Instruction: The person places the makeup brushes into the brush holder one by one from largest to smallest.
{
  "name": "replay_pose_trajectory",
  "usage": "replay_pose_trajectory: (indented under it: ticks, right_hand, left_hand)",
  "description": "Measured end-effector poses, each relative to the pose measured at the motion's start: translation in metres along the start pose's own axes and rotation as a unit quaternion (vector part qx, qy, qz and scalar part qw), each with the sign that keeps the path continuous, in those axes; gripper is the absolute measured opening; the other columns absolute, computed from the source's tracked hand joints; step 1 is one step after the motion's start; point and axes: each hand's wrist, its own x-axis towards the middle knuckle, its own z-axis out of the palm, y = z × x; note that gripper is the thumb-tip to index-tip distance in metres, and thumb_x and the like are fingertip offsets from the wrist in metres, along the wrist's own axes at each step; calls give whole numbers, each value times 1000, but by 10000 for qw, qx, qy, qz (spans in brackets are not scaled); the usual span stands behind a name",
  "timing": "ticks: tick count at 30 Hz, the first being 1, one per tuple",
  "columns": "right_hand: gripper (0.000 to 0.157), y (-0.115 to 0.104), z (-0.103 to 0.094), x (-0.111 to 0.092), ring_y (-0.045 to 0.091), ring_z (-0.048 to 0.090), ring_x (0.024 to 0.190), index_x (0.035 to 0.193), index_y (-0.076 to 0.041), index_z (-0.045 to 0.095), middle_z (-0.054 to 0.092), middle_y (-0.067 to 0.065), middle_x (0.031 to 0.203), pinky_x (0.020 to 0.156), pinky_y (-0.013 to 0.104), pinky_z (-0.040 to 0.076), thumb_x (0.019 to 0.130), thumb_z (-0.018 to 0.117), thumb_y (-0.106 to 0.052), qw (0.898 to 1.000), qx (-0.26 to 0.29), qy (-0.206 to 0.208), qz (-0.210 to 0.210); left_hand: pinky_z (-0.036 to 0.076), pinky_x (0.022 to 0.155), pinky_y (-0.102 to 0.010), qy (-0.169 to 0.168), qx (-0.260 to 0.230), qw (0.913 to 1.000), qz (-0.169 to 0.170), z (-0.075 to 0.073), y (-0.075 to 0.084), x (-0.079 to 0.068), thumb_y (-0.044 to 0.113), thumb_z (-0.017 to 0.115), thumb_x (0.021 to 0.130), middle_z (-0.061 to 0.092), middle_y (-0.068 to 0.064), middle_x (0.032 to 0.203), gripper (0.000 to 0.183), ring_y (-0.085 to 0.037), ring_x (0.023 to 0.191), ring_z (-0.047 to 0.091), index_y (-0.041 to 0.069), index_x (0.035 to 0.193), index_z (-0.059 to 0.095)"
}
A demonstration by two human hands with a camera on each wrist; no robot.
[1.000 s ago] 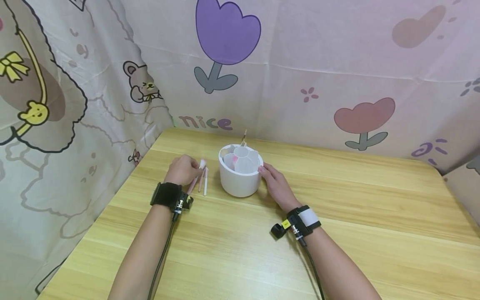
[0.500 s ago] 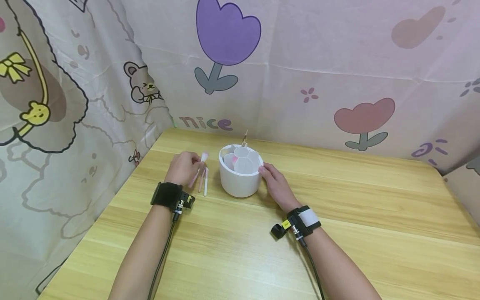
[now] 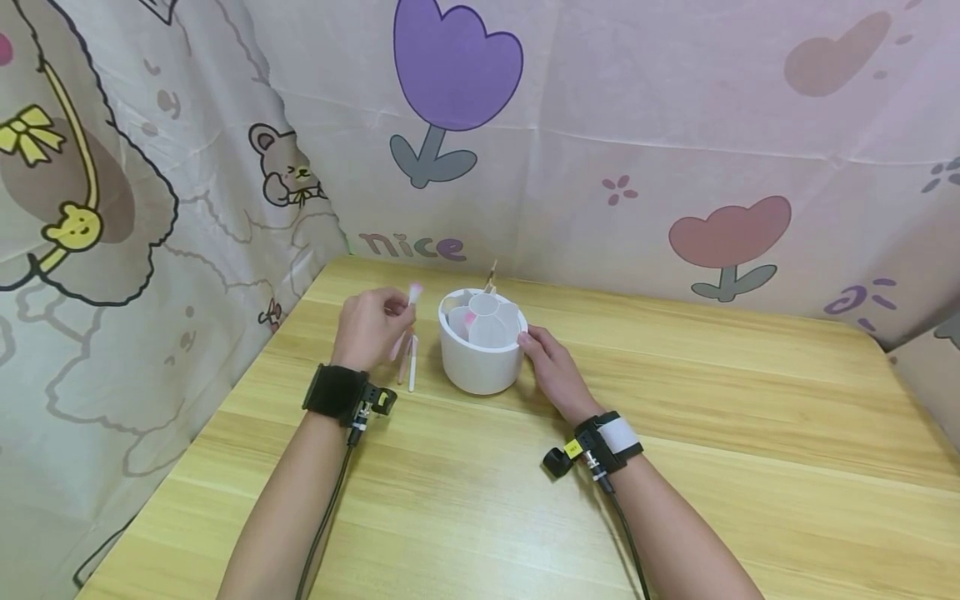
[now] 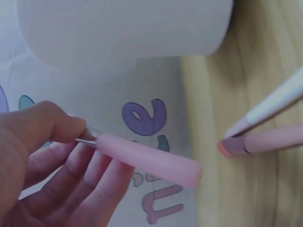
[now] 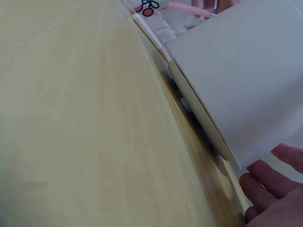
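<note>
My left hand (image 3: 372, 325) pinches a makeup brush (image 4: 149, 161) by its metal collar between thumb and fingers. Its pink handle slants downward, while the pale pink-tipped bristles (image 3: 415, 292) point up. Below that hand lie a white-handled brush (image 3: 412, 367) and a pink-handled brush (image 3: 402, 368) on the table. To their right stands a round white organizer (image 3: 480, 367) with several translucent compartments. Fingers of my right hand (image 3: 555, 371) rest against its right side near the rim; in the right wrist view they touch the wall (image 5: 246, 80) loosely.
A wooden table (image 3: 675, 417) carries everything, backed by a patterned cloth (image 3: 600, 100). Thin stick-like things (image 3: 491, 275) show at the organizer's back edge. A pink spot (image 3: 470, 318) is visible inside it. Cables (image 3: 630, 533) trail from both wrist straps.
My left hand has lifted the makeup brush off the table, raising it up and slightly right toward the organizer. The right hand and organizer have stayed in place.
</note>
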Motion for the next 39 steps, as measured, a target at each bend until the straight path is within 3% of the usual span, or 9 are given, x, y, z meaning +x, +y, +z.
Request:
replay_pose_trajectory:
  ticks: [19, 26, 33, 39]
  right_hand:
    - [64, 1, -2, -2, 19, 35, 136, 136, -21, 50, 49, 0, 141, 113, 47, 25, 93, 35, -67, 9998, 174, 60, 72]
    - [61, 0, -1, -2, 17, 36, 135, 132, -20, 52, 51, -1, 138, 113, 45, 26, 95, 34, -65, 9994, 300, 150, -26]
    - [60, 2, -1, -2, 17, 37, 134, 131, -19, 53, 51, -1, 138, 113, 45, 25, 95, 34, -64, 9992, 372, 163, -5]
    - [66, 0, 0, -1, 18, 30, 139, 144, -22, 44, 43, -3, 147, 114, 46, 23, 94, 38, -65, 9995, 251, 69, 155]
  left_hand:
    - [56, 63, -30, 931, -515, 9934, 435, -14, 38, -8, 21, 67, 86, 71, -3, 84, 18, -16, 74, 67, 7, 96, 71]
    - [56, 68, -33, 1280, -602, 9858, 901, -17, 49, -12, 18, 70, 84, 71, -4, 82, 15, -17, 74, 67, 6, 93, 71]
    - [57, 69, -32, 1375, -699, 9797, 1283, -18, 57, -16, 15, 69, 84, 71, -5, 82, 14, -16, 74, 67, 4, 93, 70]
    - [57, 66, -26, 1372, -750, 9733, 1679, -18, 62, -19, 13, 68, 85, 71, -6, 85, 14, -16, 77, 67, 2, 94, 70]
